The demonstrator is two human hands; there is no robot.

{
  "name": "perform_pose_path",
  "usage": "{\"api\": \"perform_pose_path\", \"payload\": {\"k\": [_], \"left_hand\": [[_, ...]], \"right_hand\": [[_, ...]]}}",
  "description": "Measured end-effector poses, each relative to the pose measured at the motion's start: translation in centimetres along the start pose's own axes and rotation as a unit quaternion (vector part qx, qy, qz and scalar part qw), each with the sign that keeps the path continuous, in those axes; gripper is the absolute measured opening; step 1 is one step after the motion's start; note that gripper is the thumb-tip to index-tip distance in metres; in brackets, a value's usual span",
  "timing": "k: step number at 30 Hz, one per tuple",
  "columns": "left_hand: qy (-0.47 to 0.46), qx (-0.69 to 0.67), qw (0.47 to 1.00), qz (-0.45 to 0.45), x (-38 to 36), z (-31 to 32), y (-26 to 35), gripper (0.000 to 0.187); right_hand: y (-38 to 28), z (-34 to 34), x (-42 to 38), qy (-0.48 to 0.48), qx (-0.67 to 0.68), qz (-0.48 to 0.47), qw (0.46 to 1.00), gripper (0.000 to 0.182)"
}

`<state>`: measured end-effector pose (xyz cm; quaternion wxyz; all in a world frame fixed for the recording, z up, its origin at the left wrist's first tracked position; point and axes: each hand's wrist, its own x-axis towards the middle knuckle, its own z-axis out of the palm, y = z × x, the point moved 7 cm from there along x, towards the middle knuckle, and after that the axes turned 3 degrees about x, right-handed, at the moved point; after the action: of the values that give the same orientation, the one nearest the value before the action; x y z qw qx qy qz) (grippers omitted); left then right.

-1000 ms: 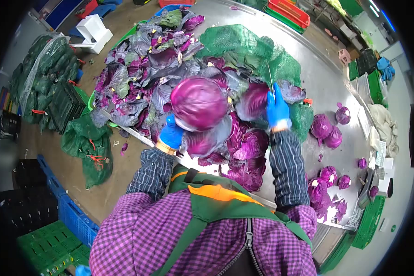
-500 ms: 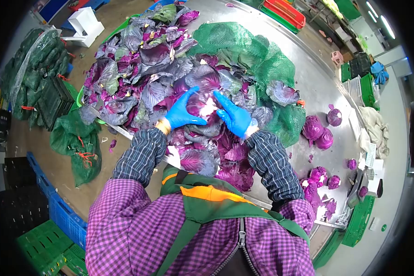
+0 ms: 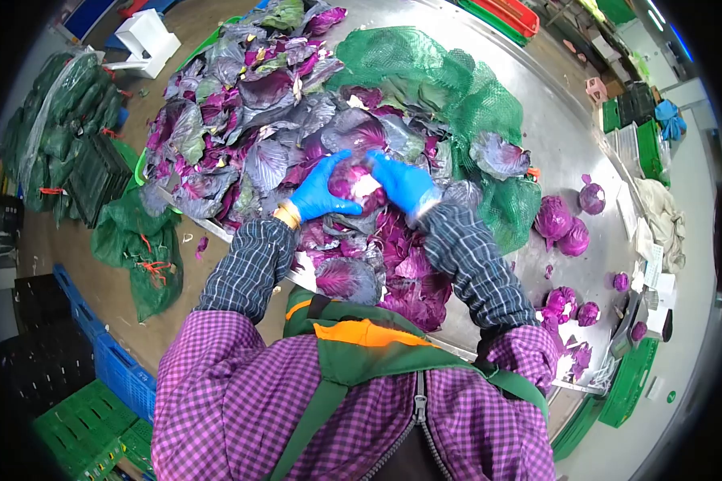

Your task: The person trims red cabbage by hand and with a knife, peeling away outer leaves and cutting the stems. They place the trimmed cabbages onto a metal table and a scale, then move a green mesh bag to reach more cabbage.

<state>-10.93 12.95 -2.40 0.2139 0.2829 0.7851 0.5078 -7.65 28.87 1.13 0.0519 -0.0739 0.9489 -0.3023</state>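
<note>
Both hands wear blue gloves and meet around one red cabbage (image 3: pixel 347 181) above a heap of loose purple leaves (image 3: pixel 257 152). My left hand (image 3: pixel 322 192) cups the cabbage from the left, thumb below it. From the right, my right hand (image 3: pixel 403 183) has its fingers on the cabbage's upper right side, by a pale cut patch. Green mesh netting (image 3: pixel 489 108) lies behind and to the right of the leaves, with a loose leaf (image 3: pixel 499 155) on it.
On the metal table (image 3: pixel 557 132), several trimmed cabbages (image 3: pixel 552 218) sit at the right. Filled green net bags (image 3: pixel 64 120) stand at the left, above a blue crate (image 3: pixel 120 369). Green crates (image 3: pixel 630 383) are at the lower right; a red crate (image 3: pixel 509 16) is at the back.
My right hand has moved in and turned against the cabbage, its fingers now closer to my left hand. The view has shifted slightly, and the leaves look little changed.
</note>
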Motion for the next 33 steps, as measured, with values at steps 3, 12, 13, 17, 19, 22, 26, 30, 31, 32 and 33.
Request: {"api": "perform_pose_path", "payload": {"k": [3, 12, 13, 17, 19, 22, 26, 30, 31, 32, 33], "left_hand": [[0.019, 0.028, 0.999, 0.036, 0.3, -0.1, 0.6, 0.107], [0.072, 0.001, 0.993, 0.088, -4.7, -0.3, 0.7, 0.116], [0.087, 0.003, 0.993, 0.085, -5.5, -0.4, -0.3, 0.119], [0.149, -0.080, 0.982, 0.079, -7.4, -1.5, -1.6, 0.130], [0.123, 0.050, 0.989, 0.061, -7.1, -1.5, -1.2, 0.125], [0.122, 0.033, 0.991, 0.052, -6.1, -0.7, -0.5, 0.116], [0.139, -0.031, 0.988, 0.058, -5.1, 0.0, -1.2, 0.112], [0.159, -0.064, 0.984, 0.047, -4.9, 0.1, -1.6, 0.110], [0.159, -0.064, 0.984, 0.046, -4.9, 0.2, -1.5, 0.110], [0.170, -0.046, 0.983, 0.057, -4.9, 0.2, -1.2, 0.109], [0.179, -0.027, 0.981, 0.069, -5.0, 0.2, -0.7, 0.107]], "right_hand": [[1.8, 0.6, 1.2, 0.126, 0.062, 0.017, 0.990, 0.042], [11.0, 2.1, 4.1, 0.172, 0.205, 0.214, 0.939, 0.047], [10.8, 1.5, 3.6, 0.197, 0.232, 0.236, 0.923, 0.047], [5.7, -1.2, -1.2, 0.257, 0.128, 0.155, 0.945, 0.053], [0.7, -1.5, -4.2, 0.253, 0.141, 0.106, 0.951, 0.051], [-3.4, 1.4, -6.9, 0.155, 0.090, 0.067, 0.982, 0.050], [-3.7, 4.0, -7.3, 0.083, 0.016, 0.077, 0.993, 0.054], [-3.0, 5.0, -6.0, 0.075, -0.011, 0.079, 0.994, 0.055], [-2.9, 5.1, -5.6, 0.098, -0.007, 0.082, 0.992, 0.053], [-2.7, 5.0, -5.4, 0.119, -0.003, 0.086, 0.989, 0.051], [-2.1, 4.9, -4.7, 0.119, -0.002, 0.089, 0.989, 0.051]]}}
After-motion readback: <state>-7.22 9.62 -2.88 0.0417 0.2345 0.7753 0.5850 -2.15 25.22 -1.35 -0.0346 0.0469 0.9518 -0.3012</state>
